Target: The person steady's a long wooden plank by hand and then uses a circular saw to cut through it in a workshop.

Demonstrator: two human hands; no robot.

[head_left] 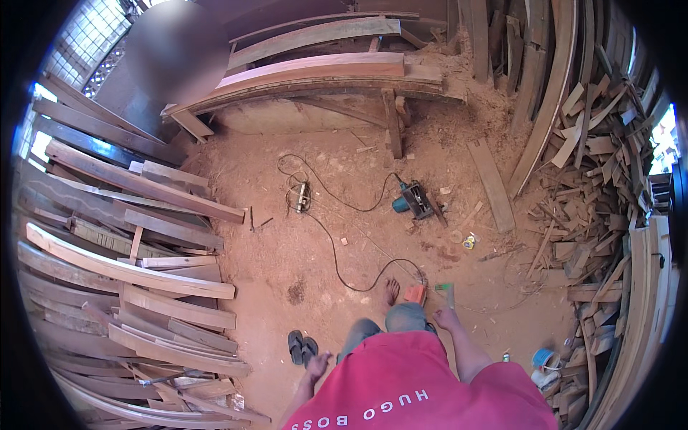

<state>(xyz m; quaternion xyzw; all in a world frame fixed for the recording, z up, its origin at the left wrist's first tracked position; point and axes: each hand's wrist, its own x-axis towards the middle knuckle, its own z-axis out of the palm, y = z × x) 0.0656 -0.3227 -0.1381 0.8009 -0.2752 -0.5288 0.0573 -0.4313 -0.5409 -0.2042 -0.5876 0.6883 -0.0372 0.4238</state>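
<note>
Right hand (445,318) is at the green thing (443,287), grip too small to make out; left hand (316,366), grip loosely spread, nears sandals (302,347) on the floor (269,251)

Head view of a workshop floor (272,251), with places given relative to the teal-and-black power tool (414,201). Beyond the tool stands a bench (393,125) bearing long boards (315,68). To its left lies a metal device (302,197) amid loops of dark cable (335,258); farther left, long planks (136,272) are stacked. To its right spreads a heap of wood offcuts (573,208). Below it, the right hand (446,318) meets the near end of a pale, green-topped implement (444,288); the grip is too small to resolve. Below and left of it, the left hand (317,366), fingers loosely extended, is near 2 dark sandals (302,347).
</note>
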